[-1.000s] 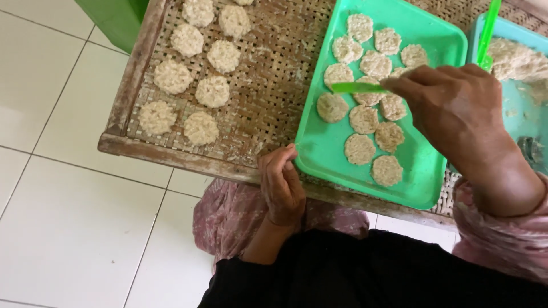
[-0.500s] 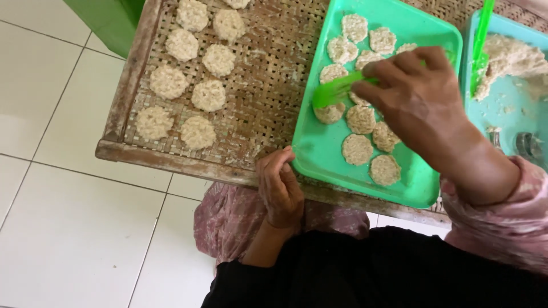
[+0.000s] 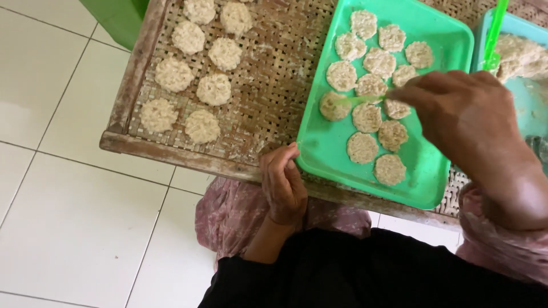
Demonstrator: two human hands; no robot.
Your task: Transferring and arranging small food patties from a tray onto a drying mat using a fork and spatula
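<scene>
Now, line by line:

Right hand: the right hand [image 3: 468, 114] pinches a thin light-green flat spatula [image 3: 365, 98], fingers closed narrowly on its handle; a second ago the blade lay lower on the tray, and it has since swung up and leftward.

Blade tip: it now reaches the round beige patty [image 3: 334, 106] at the left edge of the cluster, touching or slipped beneath it; which one I cannot tell.

Left hand: the left hand [image 3: 283, 185] is curled around the near edge of the green rectangular plastic tray [image 3: 325, 151], unchanged, steadying it.

Tray: about a dozen patties lie on it, none visibly lifted.

Woven rack: the brown woven bamboo drying rack [image 3: 274, 80] bears eight similar patties [image 3: 214, 89] to the left, the same count as before.

Meaning: the lifting work seems aimed at that leftmost patty.
</scene>
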